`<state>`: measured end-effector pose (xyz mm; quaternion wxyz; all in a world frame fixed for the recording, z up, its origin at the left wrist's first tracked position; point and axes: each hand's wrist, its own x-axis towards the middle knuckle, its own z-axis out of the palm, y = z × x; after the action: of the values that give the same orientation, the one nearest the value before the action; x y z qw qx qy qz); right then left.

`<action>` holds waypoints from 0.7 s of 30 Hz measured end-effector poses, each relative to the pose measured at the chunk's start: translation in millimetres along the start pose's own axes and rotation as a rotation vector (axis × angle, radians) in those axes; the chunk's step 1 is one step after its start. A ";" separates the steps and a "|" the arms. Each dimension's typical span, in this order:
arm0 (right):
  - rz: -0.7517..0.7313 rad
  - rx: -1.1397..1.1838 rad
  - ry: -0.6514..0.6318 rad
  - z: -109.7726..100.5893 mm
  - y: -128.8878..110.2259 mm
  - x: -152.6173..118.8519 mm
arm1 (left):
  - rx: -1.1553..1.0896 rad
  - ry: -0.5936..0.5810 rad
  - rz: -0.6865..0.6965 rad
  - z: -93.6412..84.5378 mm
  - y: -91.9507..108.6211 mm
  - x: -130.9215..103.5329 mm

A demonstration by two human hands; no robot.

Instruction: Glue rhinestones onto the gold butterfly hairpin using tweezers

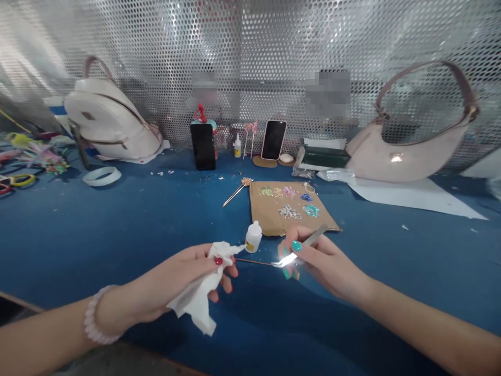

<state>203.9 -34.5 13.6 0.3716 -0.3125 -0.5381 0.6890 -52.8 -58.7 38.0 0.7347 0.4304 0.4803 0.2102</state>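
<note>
On the blue bench (117,230), a cardboard sheet (270,219) keeps small heaps of coloured rhinestones within reach of both hands. The left hand (183,282) is closed around a crumpled white tissue (195,300), seemingly for wiping. The right hand (324,261) pinches metal tweezers (303,246) beside a small glue bottle (253,236).

- We see a crumpled white tissue (199,297), bunched and drooping low above the blue mat.
- We see silver tweezers (301,249), tilted, tips glaring, perhaps touching a thin stick (254,261).
</note>
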 end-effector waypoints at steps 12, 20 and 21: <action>-0.108 -0.050 -0.093 9.9 6.0 -20.0 | -0.008 -0.390 -0.010 35.1 -9.2 37.9; 0.040 -0.094 -0.269 5.4 2.5 -17.6 | 0.160 -0.508 -0.010 35.8 -10.0 39.1; 0.050 -0.091 -0.286 6.1 1.6 -17.4 | 0.153 -0.517 -0.009 35.5 -10.0 39.2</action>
<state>207.8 -52.7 13.9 0.2593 -0.2407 -0.6082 0.7105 -4.7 -51.0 15.0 0.7994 0.5219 0.2930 0.0531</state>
